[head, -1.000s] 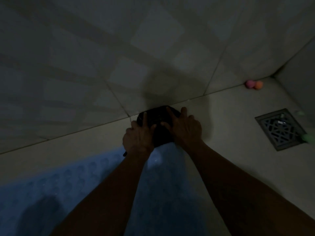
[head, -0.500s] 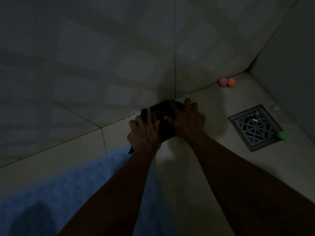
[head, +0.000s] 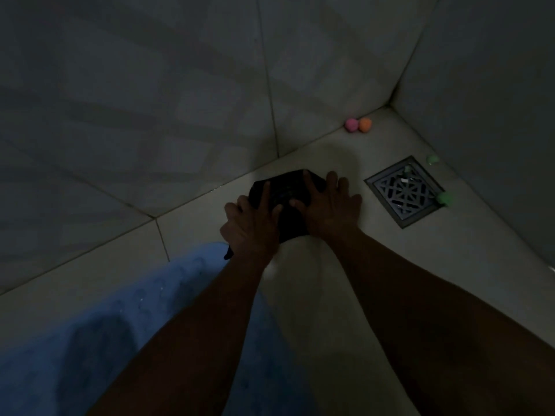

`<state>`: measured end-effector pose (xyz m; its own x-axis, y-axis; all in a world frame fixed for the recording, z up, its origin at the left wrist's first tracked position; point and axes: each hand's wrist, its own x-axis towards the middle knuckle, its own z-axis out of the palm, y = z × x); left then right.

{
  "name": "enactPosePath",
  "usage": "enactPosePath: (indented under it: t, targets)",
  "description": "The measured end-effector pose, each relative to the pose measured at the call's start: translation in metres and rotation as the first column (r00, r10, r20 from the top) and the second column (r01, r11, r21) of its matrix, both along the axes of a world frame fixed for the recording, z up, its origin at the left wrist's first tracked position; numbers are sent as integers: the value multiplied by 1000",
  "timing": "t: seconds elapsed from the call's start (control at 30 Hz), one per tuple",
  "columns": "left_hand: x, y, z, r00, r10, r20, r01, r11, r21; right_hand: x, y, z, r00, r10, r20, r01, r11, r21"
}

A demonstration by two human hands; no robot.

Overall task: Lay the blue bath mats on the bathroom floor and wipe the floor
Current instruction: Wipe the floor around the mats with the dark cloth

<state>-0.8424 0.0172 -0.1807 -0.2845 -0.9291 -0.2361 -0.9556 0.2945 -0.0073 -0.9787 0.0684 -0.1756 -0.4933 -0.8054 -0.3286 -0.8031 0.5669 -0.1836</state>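
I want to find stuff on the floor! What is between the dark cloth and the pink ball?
Nothing. The head view shows only bare, shadowed floor tile between the dark cloth, pressed under both hands, and the pink ball by the wall.

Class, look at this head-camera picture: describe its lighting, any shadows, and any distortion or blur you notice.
Head view: very dim overall, brightest on the floor between the forearms; the dark cloth under the left hand and right hand shows almost no detail; a soft shadow falls on the blue mat; tile lines bend from the wide lens; edges look soft and grainy.
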Motion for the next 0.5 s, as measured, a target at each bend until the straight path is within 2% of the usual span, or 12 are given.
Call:
enactPosePath:
  t: [0.13, 0.3, 0.5]
  targets:
    - [9, 22, 0, 996, -88, 21, 88, 996, 0, 14, 30, 3, 998, -63, -28, 63, 998, -6]
    - [27, 53, 0, 989, -135, -65, 136, 991, 16, 35, 70, 5, 988, -101, -118, 108, 993, 53]
    - [42, 76, 6, 972, -218, -83, 223, 974, 52, 58, 100, 1, 977, -97, -187, 111, 992, 63]
